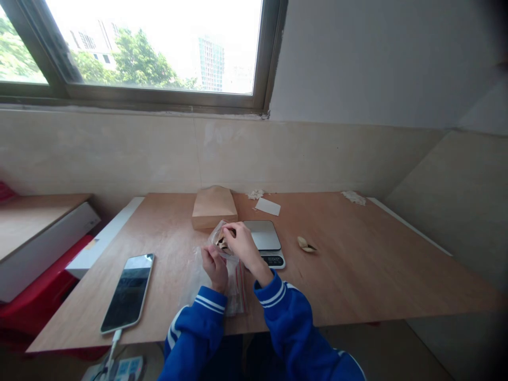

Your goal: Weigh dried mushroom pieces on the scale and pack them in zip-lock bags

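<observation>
A phone [127, 293] lies face up at the left of the wooden tabletop [341, 264], with a charging cable [113, 352] attached at its lower end. The left hand [214, 267] has its grip closed on the lower part of a clear plastic bag [219, 238], which contains dark and tan pieces and is held above the tabletop. The right hand [243, 246] has its grip closed on the bag's upper part. A red-striped zip bag [237, 288] lies directly below the hands. A brown paper bag [214, 207] stands behind them. A digital kitchen scale [262, 238] sits just right of the right hand, and a small tan piece [306, 244] lies farther right.
</observation>
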Action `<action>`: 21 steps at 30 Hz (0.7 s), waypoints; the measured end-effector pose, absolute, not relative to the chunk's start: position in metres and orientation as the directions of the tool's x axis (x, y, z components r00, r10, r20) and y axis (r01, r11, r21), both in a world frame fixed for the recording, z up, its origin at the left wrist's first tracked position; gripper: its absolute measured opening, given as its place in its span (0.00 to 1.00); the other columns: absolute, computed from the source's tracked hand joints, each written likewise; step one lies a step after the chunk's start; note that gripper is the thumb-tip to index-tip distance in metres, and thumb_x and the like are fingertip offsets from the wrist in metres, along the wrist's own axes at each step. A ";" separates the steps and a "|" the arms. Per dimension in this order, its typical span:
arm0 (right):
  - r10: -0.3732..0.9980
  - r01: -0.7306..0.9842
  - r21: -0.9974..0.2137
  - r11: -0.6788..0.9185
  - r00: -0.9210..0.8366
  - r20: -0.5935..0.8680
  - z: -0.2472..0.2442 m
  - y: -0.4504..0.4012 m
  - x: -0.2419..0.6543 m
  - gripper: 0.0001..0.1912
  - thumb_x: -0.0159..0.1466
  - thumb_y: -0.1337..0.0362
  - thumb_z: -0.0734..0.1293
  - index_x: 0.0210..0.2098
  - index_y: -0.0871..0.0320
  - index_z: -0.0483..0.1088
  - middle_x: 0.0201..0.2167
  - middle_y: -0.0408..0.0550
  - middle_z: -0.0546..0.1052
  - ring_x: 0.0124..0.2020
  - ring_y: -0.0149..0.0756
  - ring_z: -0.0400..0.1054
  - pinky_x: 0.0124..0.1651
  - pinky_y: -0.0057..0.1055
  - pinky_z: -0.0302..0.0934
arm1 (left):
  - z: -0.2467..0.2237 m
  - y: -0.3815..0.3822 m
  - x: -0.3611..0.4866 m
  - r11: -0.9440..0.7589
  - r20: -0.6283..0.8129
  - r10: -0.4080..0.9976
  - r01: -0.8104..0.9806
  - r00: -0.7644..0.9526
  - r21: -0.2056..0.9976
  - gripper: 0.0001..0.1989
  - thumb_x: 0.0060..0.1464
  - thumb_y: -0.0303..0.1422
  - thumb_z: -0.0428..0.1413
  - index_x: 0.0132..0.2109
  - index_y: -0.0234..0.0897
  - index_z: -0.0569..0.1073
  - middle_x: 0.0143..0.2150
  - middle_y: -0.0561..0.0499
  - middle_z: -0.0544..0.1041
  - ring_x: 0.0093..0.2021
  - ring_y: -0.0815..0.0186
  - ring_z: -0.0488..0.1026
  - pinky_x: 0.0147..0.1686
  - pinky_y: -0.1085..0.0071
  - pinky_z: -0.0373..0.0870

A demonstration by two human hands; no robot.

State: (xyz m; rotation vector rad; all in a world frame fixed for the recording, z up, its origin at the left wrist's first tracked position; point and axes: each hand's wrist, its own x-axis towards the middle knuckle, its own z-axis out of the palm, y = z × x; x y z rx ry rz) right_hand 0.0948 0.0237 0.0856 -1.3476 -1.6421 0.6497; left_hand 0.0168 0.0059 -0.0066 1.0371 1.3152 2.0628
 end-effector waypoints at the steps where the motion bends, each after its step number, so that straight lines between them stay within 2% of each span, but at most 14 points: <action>1: 0.959 0.468 -0.842 0.268 -0.043 0.281 0.084 0.024 0.094 0.09 0.64 0.67 0.63 0.33 0.57 0.76 0.36 0.51 0.79 0.41 0.39 0.71 0.49 0.36 0.64 | -0.006 0.006 0.017 -0.422 0.342 0.723 0.009 -0.600 0.907 0.21 0.60 0.51 0.46 0.28 0.40 0.59 0.18 0.58 0.62 0.17 0.71 0.61 0.19 0.73 0.59; 5: 0.973 0.234 -0.955 0.180 -0.182 0.139 0.085 0.026 0.090 0.15 0.67 0.57 0.61 0.31 0.58 0.74 0.30 0.48 0.79 0.33 0.37 0.73 0.38 0.31 0.67 | -0.005 0.001 0.019 -0.419 0.353 0.718 0.033 -0.600 0.908 0.22 0.59 0.53 0.48 0.28 0.40 0.60 0.18 0.59 0.61 0.17 0.71 0.61 0.19 0.73 0.59; 8: 0.981 0.099 -0.988 0.122 -0.160 0.105 0.094 0.020 0.091 0.18 0.69 0.54 0.58 0.39 0.59 0.73 0.36 0.51 0.79 0.37 0.37 0.75 0.40 0.31 0.68 | 0.004 -0.006 0.023 -0.416 0.315 0.753 -0.048 -0.578 0.908 0.22 0.58 0.53 0.48 0.29 0.40 0.59 0.18 0.60 0.62 0.16 0.73 0.59 0.17 0.74 0.58; 11: 0.962 0.177 -0.948 0.266 -0.116 0.248 0.110 0.001 0.102 0.16 0.69 0.55 0.58 0.44 0.57 0.73 0.43 0.51 0.78 0.46 0.37 0.74 0.50 0.34 0.66 | 0.022 -0.014 0.027 -0.392 0.212 0.768 -0.183 -0.605 0.901 0.20 0.60 0.51 0.46 0.30 0.40 0.58 0.17 0.62 0.60 0.14 0.74 0.56 0.15 0.76 0.55; 14: 0.920 0.312 -0.877 0.367 0.020 0.392 0.118 -0.023 0.118 0.16 0.67 0.54 0.61 0.48 0.55 0.71 0.51 0.52 0.74 0.55 0.41 0.68 0.61 0.40 0.59 | 0.042 -0.019 0.028 -0.368 0.100 0.743 -0.279 -0.661 0.887 0.19 0.61 0.50 0.46 0.31 0.41 0.57 0.17 0.63 0.57 0.14 0.74 0.55 0.15 0.76 0.54; 16: 0.937 0.327 -0.888 0.323 0.020 0.348 0.113 -0.037 0.125 0.26 0.61 0.51 0.68 0.56 0.54 0.65 0.58 0.55 0.69 0.61 0.44 0.63 0.63 0.44 0.56 | 0.053 -0.021 0.028 -0.378 0.096 0.738 -0.292 -0.667 0.879 0.19 0.60 0.50 0.47 0.31 0.40 0.58 0.17 0.63 0.58 0.15 0.74 0.56 0.16 0.76 0.56; 18: 0.965 0.249 -0.932 0.261 -0.091 0.246 0.102 -0.044 0.127 0.38 0.57 0.50 0.72 0.62 0.53 0.58 0.61 0.56 0.67 0.62 0.45 0.62 0.62 0.46 0.57 | 0.061 -0.024 0.029 -0.387 0.121 0.747 -0.281 -0.653 0.878 0.20 0.59 0.51 0.49 0.30 0.40 0.58 0.19 0.62 0.59 0.17 0.74 0.58 0.18 0.76 0.59; 19: 0.968 0.196 -0.952 0.233 -0.141 0.208 0.095 -0.046 0.126 0.40 0.58 0.49 0.72 0.64 0.53 0.56 0.60 0.56 0.68 0.60 0.45 0.64 0.61 0.45 0.59 | 0.064 -0.026 0.030 -0.383 0.132 0.766 -0.281 -0.629 0.880 0.21 0.58 0.52 0.50 0.30 0.40 0.59 0.19 0.61 0.59 0.17 0.74 0.58 0.19 0.76 0.59; 21: 0.972 0.101 -0.975 0.197 -0.153 0.181 0.084 -0.046 0.123 0.35 0.62 0.49 0.67 0.64 0.53 0.56 0.55 0.54 0.73 0.56 0.43 0.69 0.57 0.44 0.63 | 0.069 -0.031 0.034 -0.349 0.146 0.841 -0.315 -0.521 0.883 0.22 0.57 0.52 0.52 0.29 0.39 0.60 0.19 0.61 0.59 0.17 0.75 0.57 0.18 0.76 0.58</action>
